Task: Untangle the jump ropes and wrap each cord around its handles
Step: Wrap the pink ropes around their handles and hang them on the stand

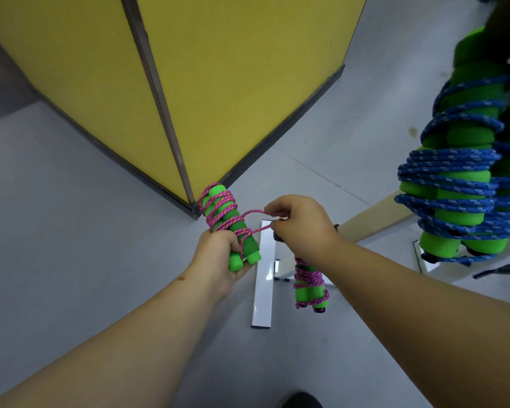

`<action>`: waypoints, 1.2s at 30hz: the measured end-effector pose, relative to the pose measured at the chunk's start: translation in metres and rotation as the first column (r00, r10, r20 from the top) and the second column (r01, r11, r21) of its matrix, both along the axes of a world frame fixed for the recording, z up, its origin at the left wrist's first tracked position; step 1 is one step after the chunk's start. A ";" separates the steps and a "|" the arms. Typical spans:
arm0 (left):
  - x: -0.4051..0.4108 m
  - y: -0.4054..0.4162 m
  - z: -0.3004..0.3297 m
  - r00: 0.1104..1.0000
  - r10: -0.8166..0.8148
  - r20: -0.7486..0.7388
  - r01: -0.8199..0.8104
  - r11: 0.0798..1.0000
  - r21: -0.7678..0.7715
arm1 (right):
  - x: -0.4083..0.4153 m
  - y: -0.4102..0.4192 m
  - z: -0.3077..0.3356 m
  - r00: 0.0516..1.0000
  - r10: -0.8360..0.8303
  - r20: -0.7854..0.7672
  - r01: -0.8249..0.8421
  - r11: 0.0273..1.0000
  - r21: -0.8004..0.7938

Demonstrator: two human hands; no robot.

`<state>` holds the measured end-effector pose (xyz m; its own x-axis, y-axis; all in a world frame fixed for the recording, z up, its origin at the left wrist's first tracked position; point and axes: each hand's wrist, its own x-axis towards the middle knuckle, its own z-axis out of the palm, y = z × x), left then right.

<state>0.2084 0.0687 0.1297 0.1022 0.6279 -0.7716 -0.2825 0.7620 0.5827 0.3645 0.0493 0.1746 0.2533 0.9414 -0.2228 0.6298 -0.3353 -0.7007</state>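
Left hand (218, 254) gripped the lower part of 2 green foam handles (227, 228) held side by side, fingers curled round them, handle ends sticking out below the palm. Pink cord (218, 210) was wound in diagonal turns over the upper part of this pair. A short loop of that cord ran from the handles across to the right hand (299, 222), which pinched it between thumb and fingertips just beside the bundle.

A second pink-wrapped pair of green handles (309, 285) appeared below the right wrist; how it was supported could not be told. A larger green pair wrapped in blue cord (454, 178) filled the right edge of the view, very close to the camera; its support was not visible.

Both hands were over grey floor (71, 231). A yellow panel corner (195, 212) with a dark base strip came down just behind the held bundle. A white strip (264, 278) lay on the floor beneath the hands. Open floor extended left.
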 end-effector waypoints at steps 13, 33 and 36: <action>-0.108 -0.029 0.162 0.998 0.047 -0.037 -0.029 0.921 0.389 | -0.131 -0.027 0.143 0.994 0.043 -0.101 -0.027 0.988 0.152; -0.186 -0.098 0.212 0.970 0.231 0.082 -0.238 0.812 0.533 | -0.205 -0.104 0.197 0.801 0.313 -0.510 -0.181 0.939 0.292; -0.185 -0.088 0.213 0.972 0.217 0.087 -0.228 0.793 0.565 | -0.201 -0.094 0.193 0.742 0.283 -0.607 -0.159 0.955 0.250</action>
